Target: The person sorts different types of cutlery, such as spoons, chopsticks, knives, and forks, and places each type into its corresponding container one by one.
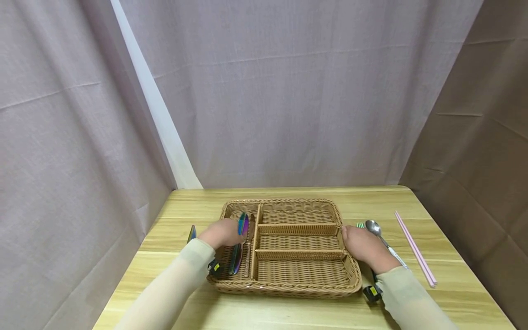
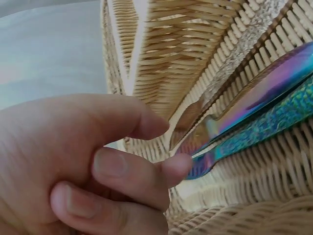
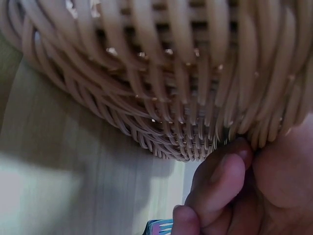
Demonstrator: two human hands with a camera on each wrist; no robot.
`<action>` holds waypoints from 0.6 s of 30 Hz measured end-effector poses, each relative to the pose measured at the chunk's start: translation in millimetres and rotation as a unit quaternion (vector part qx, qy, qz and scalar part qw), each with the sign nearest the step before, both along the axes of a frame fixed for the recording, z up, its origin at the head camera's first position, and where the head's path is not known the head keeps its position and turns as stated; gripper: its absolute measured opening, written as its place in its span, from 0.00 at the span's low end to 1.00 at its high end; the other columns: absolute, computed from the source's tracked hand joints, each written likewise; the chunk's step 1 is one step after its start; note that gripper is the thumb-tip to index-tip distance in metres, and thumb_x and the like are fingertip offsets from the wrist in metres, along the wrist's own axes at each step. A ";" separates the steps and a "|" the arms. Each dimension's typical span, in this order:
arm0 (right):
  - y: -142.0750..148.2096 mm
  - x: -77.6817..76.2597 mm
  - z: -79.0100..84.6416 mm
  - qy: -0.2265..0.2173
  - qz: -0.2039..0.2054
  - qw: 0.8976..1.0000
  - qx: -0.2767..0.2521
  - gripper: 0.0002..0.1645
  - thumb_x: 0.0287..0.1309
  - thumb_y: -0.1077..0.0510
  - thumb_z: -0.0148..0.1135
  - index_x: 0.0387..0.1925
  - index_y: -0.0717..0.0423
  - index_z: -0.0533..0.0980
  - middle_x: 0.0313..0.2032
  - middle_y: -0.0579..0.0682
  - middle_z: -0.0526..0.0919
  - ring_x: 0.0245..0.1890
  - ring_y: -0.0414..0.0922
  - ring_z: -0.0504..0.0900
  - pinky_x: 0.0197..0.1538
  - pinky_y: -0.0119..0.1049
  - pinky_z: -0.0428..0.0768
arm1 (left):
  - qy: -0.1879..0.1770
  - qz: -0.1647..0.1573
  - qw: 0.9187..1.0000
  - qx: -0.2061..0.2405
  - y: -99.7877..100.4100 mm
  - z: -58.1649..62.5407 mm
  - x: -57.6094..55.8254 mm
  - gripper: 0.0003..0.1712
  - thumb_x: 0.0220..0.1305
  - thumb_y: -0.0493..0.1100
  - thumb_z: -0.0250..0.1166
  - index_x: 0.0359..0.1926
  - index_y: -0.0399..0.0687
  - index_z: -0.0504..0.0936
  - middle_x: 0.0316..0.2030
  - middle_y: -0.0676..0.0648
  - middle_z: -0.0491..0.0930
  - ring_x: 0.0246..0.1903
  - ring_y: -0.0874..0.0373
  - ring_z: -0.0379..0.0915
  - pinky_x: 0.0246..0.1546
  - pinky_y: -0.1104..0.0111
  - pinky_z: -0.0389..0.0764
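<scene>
A woven wicker cutlery basket with four-sided compartments stands on the wooden table. My left hand is over its long left compartment, fingers loosely bent and gripping nothing. Two iridescent knives and a copper-coloured knife lie lengthwise in that compartment. In the left wrist view, one fingertip overlaps the end of an iridescent knife. My right hand holds the basket at its right end, fingers curled against the wicker from outside in the right wrist view. The dividers' three right compartments hold no cutlery.
Right of the basket lie a silver spoon, a fork with green-tinted tines and a pair of pink chopsticks. A dark shiny utensil end shows beyond my left sleeve. Grey curtains hang behind the table.
</scene>
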State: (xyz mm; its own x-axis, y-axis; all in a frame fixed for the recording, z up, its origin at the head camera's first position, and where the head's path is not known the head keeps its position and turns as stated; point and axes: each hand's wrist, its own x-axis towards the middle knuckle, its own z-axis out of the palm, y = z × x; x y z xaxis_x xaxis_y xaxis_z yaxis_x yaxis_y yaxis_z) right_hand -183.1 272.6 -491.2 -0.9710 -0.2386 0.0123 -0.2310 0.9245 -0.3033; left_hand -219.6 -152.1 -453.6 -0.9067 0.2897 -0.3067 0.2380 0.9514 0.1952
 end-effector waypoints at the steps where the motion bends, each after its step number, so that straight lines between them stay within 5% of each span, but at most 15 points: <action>1: 0.1 0.3 -0.1 -0.001 0.001 1.000 -0.001 0.27 0.88 0.56 0.39 0.49 0.70 0.82 0.47 0.71 0.88 0.50 0.71 0.87 0.57 0.68 0.83 | 0.005 0.001 1.000 0.004 -1.4 2.1 0.4 0.24 0.77 0.55 0.68 0.24 0.51 0.77 0.28 0.49 0.81 0.27 0.55 0.74 0.40 0.55 0.84; 10: -0.6 2.9 -0.4 -0.005 -0.002 1.000 -0.006 0.28 0.88 0.56 0.38 0.47 0.69 0.82 0.46 0.70 0.87 0.50 0.71 0.87 0.56 0.68 0.83 | 0.051 0.031 0.998 0.029 -25.1 12.2 -1.0 0.21 0.80 0.53 0.62 0.39 0.39 0.86 0.39 0.41 0.87 0.36 0.47 0.82 0.47 0.48 0.85; 18: -0.2 4.5 1.9 -0.001 -0.002 1.000 -0.008 0.28 0.88 0.56 0.39 0.50 0.71 0.82 0.48 0.71 0.87 0.51 0.71 0.87 0.58 0.68 0.82 | 0.112 0.066 0.991 0.028 -57.5 10.2 -2.5 0.20 0.81 0.46 0.58 0.26 0.49 0.76 0.26 0.47 0.78 0.27 0.51 0.74 0.33 0.52 0.82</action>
